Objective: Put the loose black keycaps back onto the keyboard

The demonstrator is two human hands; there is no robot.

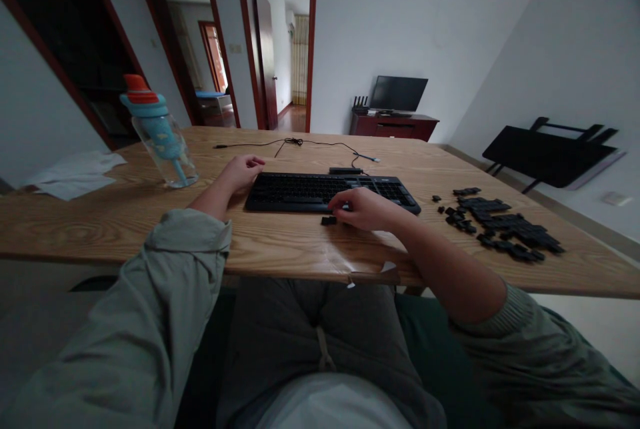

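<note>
Some keys (328, 221) lie beside our nearer right hand (364, 209), just below the crosswise keyboard (285, 192). Its fingers bunch, their hold unclear; our left hand (241, 173) curls at the keyboard's left end, its grip unclear too.

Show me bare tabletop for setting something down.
Bare wood lies in front of the keyboard, between the left sleeve and small black pieces; in front of the bottle, right of the white papers; and between the cable and the heap of black keycaps. It is crowded at that heap and around the right hand.
</note>
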